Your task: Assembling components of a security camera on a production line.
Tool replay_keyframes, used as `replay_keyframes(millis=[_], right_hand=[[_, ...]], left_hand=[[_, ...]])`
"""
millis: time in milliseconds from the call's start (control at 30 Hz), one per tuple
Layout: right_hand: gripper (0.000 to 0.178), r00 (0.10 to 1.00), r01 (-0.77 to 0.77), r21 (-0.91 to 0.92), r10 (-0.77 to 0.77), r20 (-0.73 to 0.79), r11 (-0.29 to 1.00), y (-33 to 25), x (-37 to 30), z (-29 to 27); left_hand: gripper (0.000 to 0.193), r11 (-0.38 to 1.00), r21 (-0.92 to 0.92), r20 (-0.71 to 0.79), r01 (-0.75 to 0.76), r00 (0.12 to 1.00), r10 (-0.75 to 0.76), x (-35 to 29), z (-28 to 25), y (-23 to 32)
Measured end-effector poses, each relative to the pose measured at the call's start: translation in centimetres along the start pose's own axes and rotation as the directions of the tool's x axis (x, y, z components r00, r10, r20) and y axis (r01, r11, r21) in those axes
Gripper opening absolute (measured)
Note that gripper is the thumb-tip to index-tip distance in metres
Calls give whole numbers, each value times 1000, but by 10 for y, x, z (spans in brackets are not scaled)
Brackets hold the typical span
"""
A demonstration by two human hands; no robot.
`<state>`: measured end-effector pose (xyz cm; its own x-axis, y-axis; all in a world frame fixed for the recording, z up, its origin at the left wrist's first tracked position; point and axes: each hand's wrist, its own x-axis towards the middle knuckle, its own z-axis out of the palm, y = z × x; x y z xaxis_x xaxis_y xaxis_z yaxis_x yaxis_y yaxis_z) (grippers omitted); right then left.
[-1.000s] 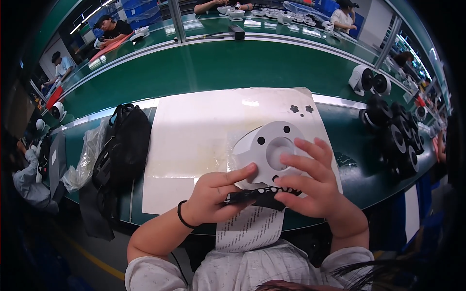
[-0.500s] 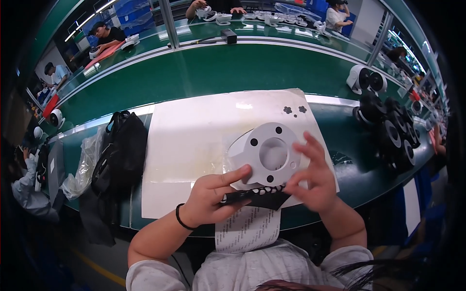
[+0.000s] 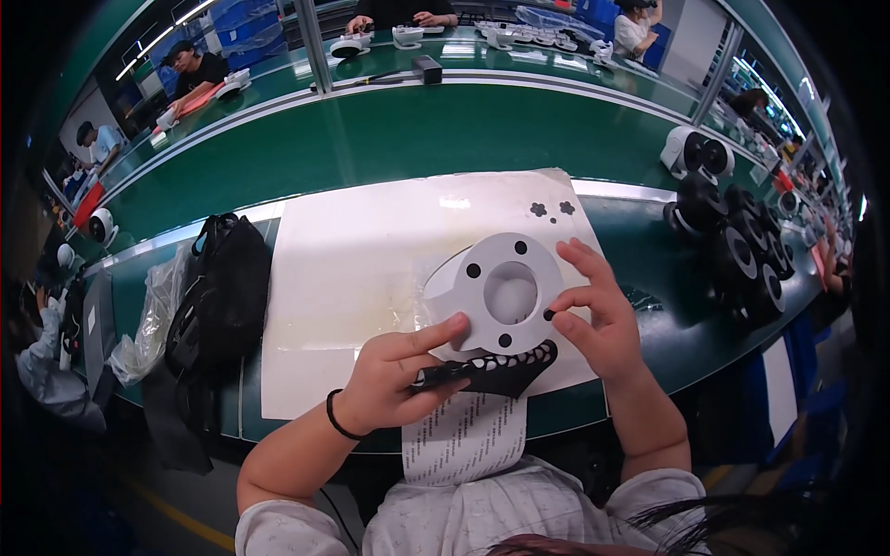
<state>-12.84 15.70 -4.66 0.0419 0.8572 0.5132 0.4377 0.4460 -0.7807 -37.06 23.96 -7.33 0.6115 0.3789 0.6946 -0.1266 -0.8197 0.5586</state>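
A white housing with a round opening [image 3: 465, 310] stands over the white mat, three black round pads stuck on its flat ring face. My left hand [image 3: 394, 375] grips a black sheet [image 3: 514, 372] with a row of pale round gaps; its index finger rests against the housing's lower left. Between thumb and index finger of my right hand [image 3: 598, 324] is a small black round pad [image 3: 550, 315], at the ring's right edge. The other right fingers are raised. A printed white backing strip [image 3: 464, 445] hangs below the black sheet, over the table edge.
A white mat [image 3: 324, 306] lies on the green table. Left of it are a black bag [image 3: 222, 296] and clear plastic [image 3: 153, 320]. Several black round parts [image 3: 742, 241] and a white twin-headed device [image 3: 693, 153] stand right. People work beyond the conveyor [image 3: 371, 139].
My right hand has brought a small black pad to the ring's right edge, where a bare spot showed. My left hand keeps its hold on the black sheet. The view has shifted slightly.
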Motion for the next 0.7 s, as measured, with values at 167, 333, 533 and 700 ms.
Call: replay_keyframes(millis=[167,333,533,700], right_hand=[[20,905,396,-497,-419,70,772,4,-1,-9],[33,903,375,-492,-430,2,786,5,-5,-5],[49,890,-436,590,424,168,680,-2,3,4],[29,789,-604,508,552,271,614,-18,14,9]], left_hand=[[17,1000,16,-5,-22,1000,22,0,1,-2],[18,999,29,-5,-13,1000,13,-3,2,-2],[21,999,30,83,18,996,-20,-2,0,-2],[17,999,-9,16,-50,999,50,-1,1,-5]])
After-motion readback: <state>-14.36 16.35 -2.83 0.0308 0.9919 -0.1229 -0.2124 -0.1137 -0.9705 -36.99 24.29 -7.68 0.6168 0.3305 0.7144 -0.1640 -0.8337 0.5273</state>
